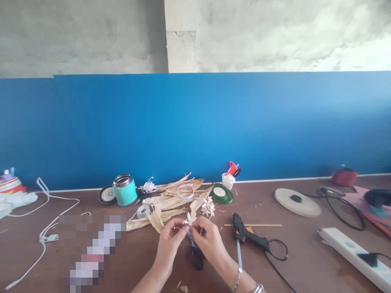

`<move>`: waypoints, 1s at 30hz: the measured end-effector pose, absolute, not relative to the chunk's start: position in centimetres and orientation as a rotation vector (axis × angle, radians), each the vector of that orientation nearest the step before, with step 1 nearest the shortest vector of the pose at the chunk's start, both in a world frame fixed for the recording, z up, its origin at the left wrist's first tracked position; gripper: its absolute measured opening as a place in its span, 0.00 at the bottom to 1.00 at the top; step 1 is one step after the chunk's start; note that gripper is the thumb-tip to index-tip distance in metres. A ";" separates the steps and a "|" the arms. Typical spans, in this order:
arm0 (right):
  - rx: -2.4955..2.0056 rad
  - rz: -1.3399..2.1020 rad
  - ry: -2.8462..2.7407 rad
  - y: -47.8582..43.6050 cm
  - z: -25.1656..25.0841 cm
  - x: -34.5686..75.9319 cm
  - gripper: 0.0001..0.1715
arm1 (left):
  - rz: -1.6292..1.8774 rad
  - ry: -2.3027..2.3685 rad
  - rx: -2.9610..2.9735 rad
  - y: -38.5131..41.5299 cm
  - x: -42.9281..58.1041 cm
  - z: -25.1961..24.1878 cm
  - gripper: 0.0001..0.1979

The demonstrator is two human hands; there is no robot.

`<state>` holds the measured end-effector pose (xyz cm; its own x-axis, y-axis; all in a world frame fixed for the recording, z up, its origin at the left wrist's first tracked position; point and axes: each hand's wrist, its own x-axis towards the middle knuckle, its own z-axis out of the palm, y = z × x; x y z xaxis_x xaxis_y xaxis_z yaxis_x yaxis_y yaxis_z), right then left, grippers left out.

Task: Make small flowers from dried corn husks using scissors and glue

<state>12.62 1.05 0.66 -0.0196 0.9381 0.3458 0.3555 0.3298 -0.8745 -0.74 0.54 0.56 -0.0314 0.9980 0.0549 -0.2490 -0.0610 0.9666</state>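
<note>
Between my two hands is a small pale flower (pixel 190 219) that looks made of dried husk. My left hand (pixel 173 239) pinches it from the left, thumb and forefinger closed. From the other side, my right hand (pixel 208 237) is closed on it too, fingers curled. Scissors (pixel 197 257) with dark handles lie on the table under the hands, their blades partly hidden. Just beyond, more pale husk flowers (pixel 208 206) rest beside a spread of dried corn husks (pixel 171 200).
A hot glue gun (pixel 249 234) lies right of my hands, across a thin wooden stick (pixel 271 225). Behind are a green ribbon spool (pixel 227 199), a white cup (pixel 227 181) of tools and a teal jar (pixel 125 193). A power strip (pixel 351 248) lies at right, white cables (pixel 42 236) at left.
</note>
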 end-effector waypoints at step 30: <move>-1.096 -0.089 -1.861 0.1 -0.1 12.4 0.11 | 1.407 0.907 1.003 -0.7 0.3 1.3 0.13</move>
<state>12.43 0.14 -0.08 -0.1567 0.6455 0.7475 0.7140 0.5969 -0.3658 0.34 -0.73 1.25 -0.0096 0.9970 0.0770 -0.3413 -0.0757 0.9369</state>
